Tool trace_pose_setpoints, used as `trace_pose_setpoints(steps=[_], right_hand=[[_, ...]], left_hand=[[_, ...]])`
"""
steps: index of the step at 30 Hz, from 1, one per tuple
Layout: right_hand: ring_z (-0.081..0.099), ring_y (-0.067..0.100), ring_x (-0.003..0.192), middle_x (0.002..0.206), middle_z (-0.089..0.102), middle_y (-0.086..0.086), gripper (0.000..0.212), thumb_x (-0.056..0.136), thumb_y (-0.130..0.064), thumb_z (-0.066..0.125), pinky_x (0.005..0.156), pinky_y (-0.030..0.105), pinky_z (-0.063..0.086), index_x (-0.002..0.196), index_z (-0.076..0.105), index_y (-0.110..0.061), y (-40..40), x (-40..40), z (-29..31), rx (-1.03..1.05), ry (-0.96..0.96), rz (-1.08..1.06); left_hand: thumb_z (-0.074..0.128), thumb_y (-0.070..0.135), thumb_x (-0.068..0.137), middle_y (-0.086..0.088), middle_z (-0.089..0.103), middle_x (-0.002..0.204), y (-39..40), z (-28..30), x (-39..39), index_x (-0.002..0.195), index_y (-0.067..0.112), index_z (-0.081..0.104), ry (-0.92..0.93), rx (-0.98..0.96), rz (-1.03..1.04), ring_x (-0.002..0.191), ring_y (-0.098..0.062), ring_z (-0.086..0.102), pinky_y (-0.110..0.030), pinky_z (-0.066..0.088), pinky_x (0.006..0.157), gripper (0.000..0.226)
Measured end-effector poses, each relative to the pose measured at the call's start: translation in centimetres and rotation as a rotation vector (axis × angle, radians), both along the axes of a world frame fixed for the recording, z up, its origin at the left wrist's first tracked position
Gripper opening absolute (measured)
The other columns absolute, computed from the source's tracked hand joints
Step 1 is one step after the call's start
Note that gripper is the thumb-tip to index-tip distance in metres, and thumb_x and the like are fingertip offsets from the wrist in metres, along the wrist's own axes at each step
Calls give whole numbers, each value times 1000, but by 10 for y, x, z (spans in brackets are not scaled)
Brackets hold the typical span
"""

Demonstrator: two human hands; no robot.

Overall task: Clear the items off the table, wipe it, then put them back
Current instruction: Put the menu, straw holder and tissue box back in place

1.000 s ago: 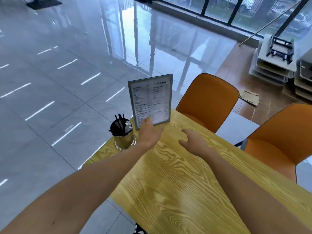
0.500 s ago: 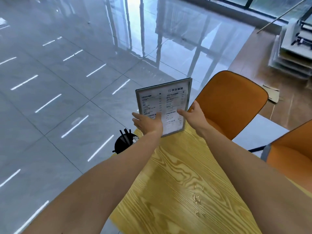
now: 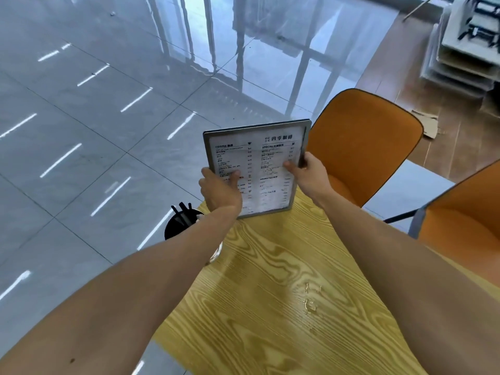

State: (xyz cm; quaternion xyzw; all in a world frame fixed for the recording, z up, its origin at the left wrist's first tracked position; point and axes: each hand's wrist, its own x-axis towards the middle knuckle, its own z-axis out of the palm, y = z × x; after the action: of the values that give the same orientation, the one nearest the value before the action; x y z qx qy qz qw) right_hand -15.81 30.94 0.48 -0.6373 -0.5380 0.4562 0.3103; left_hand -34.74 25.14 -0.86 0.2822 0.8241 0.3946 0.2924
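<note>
A grey-framed menu card (image 3: 257,158) is held upright above the far end of the yellow wood-grain table (image 3: 270,307). My left hand (image 3: 220,190) grips its lower left edge, thumb on the front. My right hand (image 3: 308,174) grips its right edge, thumb on the front and fingers behind. A metal cup with black straws (image 3: 180,220) stands at the table's far left corner, mostly hidden behind my left forearm.
Two orange chairs stand along the table's right side, one at the far end (image 3: 362,147) and one nearer (image 3: 465,212). A few water drops (image 3: 309,301) lie on the tabletop. Glossy grey floor tiles spread to the left; stacked boards (image 3: 465,50) sit at the top right.
My right hand left the tabletop and took hold of the menu card's right edge. Both hands now hold the card higher above the table end. The view has tilted down.
</note>
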Motion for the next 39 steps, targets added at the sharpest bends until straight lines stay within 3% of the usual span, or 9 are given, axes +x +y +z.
trace_pose_setpoints(steps=[6,13,20,23,26,31,39], right_hand=[[69,11,100,116,72,-4,29,93,-31,71,82,36,61,115,65,-13,-61,66,3,26,-29,-149],[69,17,96,105,72,-5,28,92,-39,72,83,49,60,107,67,-16,-149,157,15,32,-58,-359],[69,13,93,99,71,-9,20,94,-32,71,82,47,60,107,68,-17,-235,235,28,70,-22,-488],[69,14,94,100,71,-10,12,94,-33,71,82,47,60,104,67,-28,-270,269,27,76,-28,-523],[70,17,95,103,73,-6,19,92,-36,72,83,50,59,107,70,-24,-301,298,25,59,-24,-567],[71,16,93,101,76,-7,25,89,-37,74,82,51,60,108,72,-21,-340,336,17,52,-25,-613],[70,15,94,102,75,-6,20,90,-27,76,83,45,61,105,71,-16,-383,374,1,48,-8,-707]], left_hand=[[77,48,82,-5,66,108,-31,6,46,101,24,48,23,62,-166,99,-28,64,-43,53,76,43],[76,63,74,3,69,105,-76,15,128,99,30,53,9,57,-377,94,-23,66,-40,51,73,47],[74,68,72,5,68,101,-128,23,211,101,31,56,-57,92,-531,92,-21,65,-48,57,78,51],[70,76,69,6,67,99,-153,23,245,101,31,54,-47,97,-598,90,-20,65,-49,58,75,58],[69,80,66,7,68,98,-175,19,274,100,31,55,-44,93,-645,89,-19,66,-49,58,74,61],[76,72,67,6,69,99,-204,14,310,99,31,57,-91,73,-694,90,-19,66,-49,58,76,56],[87,42,74,4,71,99,-235,8,352,94,26,62,-172,50,-730,92,-20,67,-46,57,77,36]])
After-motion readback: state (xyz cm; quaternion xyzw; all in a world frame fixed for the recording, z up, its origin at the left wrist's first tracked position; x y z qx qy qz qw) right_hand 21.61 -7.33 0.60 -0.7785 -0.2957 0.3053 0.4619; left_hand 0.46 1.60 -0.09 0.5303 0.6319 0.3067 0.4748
